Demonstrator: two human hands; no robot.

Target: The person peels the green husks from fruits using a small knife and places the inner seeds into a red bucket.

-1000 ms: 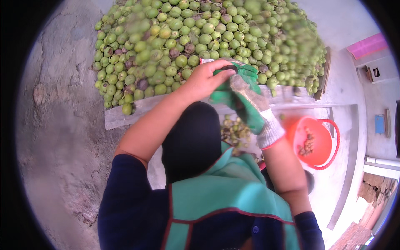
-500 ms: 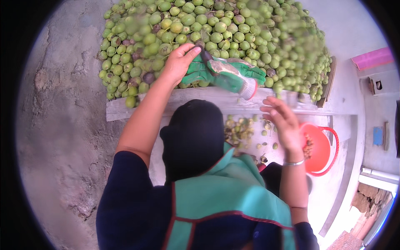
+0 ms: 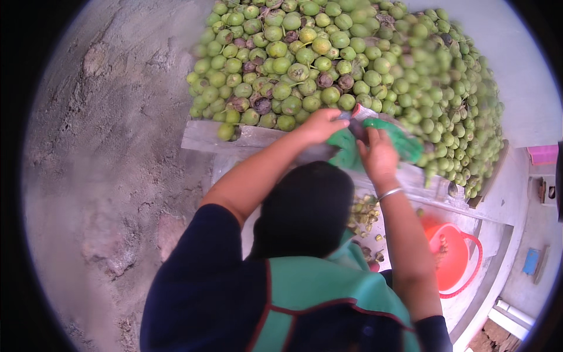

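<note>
While the green gloves are lying at the fruit pile's front edge, the right hand, gloved a second ago, is now showing bare, leaving both hands working ungloved. Left hand: apparently pinching one end of a dark tool. Right hand: fingers bending beside it; blurred, grip uncertain. Forearms: reaching forward, converging.

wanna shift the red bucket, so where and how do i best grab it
Probably by the handle of the red bucket, coming from the right: it loops out beyond the rim on that side, while the right forearm is near the left side. Keep it level, since small brownish pieces lie inside.
</note>
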